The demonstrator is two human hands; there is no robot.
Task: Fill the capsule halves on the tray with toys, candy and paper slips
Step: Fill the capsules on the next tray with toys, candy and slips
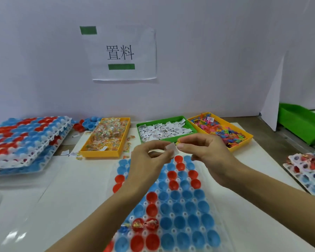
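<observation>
Head view: tray (220,239) of red and blue capsule halves lies on the worktop (71,188) nearest the person. About 3 halves near its left front hold candy (145,223); the rest look unfilled, so the task is barely begun. Above the tray's far end, left hand (147,160) and right hand (205,151) together pinch a paper slip (172,148). Beyond the tray: candy bin (105,137), slip bin (165,130), toy bin (220,130). Left of it, stacked trays (25,139). Nothing blocks the reach.

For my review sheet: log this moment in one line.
left hand pinches paper slip | right hand pinches small toy | above capsule tray | mostly unfilled
</observation>
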